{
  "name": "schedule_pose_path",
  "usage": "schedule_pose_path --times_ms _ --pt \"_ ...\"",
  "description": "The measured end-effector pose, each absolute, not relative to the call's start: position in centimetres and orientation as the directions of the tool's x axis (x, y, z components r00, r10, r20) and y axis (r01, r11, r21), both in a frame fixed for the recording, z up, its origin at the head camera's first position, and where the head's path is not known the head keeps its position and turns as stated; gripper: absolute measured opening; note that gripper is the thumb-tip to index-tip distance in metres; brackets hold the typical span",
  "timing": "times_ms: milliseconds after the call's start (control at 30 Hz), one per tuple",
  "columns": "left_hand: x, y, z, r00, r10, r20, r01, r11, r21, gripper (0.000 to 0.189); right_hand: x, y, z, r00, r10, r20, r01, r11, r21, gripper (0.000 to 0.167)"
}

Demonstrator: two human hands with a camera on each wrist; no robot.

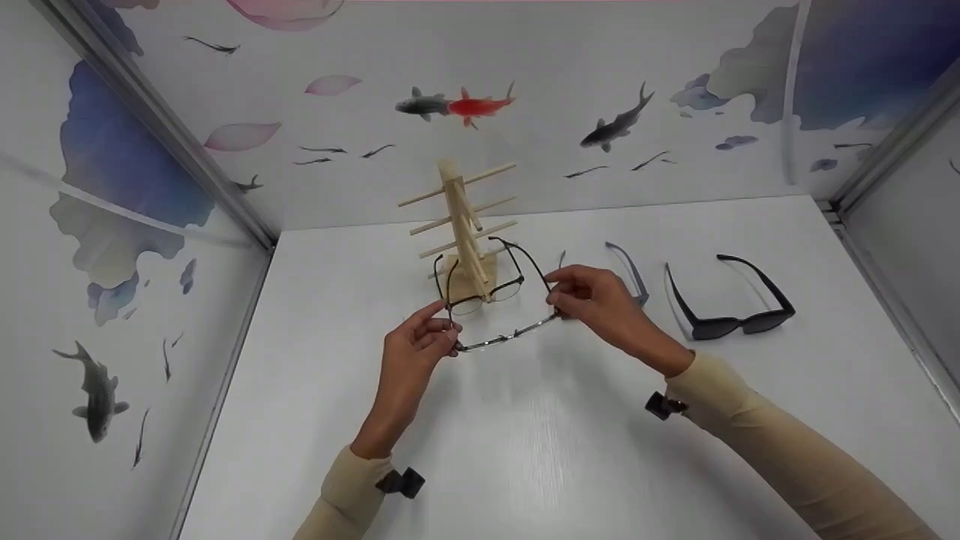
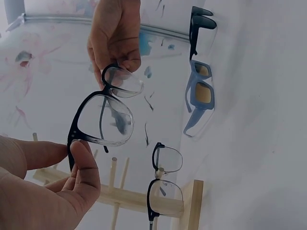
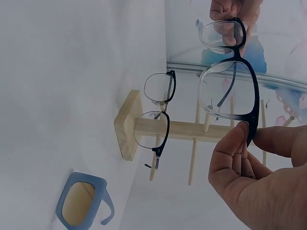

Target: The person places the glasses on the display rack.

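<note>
Both hands hold one pair of black-and-clear eyeglasses (image 1: 510, 337) in front of a wooden display stand (image 1: 459, 217). The left hand (image 1: 409, 352) pinches the left hinge end between thumb and fingers; the right hand (image 1: 600, 304) pinches the right one. The temples are unfolded and point toward the stand. In the left wrist view, the lenses of the held eyeglasses (image 2: 85, 108) face the camera. A second pair of half-rim eyeglasses (image 3: 168, 129) rests on the stand's lowest visible pegs, close to its base.
Blue sunglasses (image 2: 194, 88) lie on the white table right of the stand, partly hidden behind the right hand in the head view. Farther right are black sunglasses (image 1: 742, 324) with unfolded temples. Printed panels (image 1: 525, 45) wall the table at the back and sides.
</note>
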State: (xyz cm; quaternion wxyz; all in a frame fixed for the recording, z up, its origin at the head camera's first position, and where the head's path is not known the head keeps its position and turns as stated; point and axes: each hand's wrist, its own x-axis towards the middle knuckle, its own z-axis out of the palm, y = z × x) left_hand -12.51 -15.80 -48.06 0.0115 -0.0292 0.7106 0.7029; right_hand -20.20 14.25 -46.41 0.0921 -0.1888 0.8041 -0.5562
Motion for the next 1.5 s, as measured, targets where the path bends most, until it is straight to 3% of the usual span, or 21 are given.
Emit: schedule_pose_path --times_ms 767,1500 --pt "-16.1 -17.1 -48.0 -0.997 -0.079 0.006 0.0 0.083 0.997 0.049 -24.4 12.0 -46.3 -0.923 -0.385 -0.001 -0.111 0.268 -0.957 0.032" --pt "-19.0 -17.5 -47.7 -0.991 -0.134 -0.002 -0.029 0.2 0.979 0.048 -27.6 10.5 -46.6 -0.927 -0.373 -0.043 -0.044 0.222 -0.974 0.031"
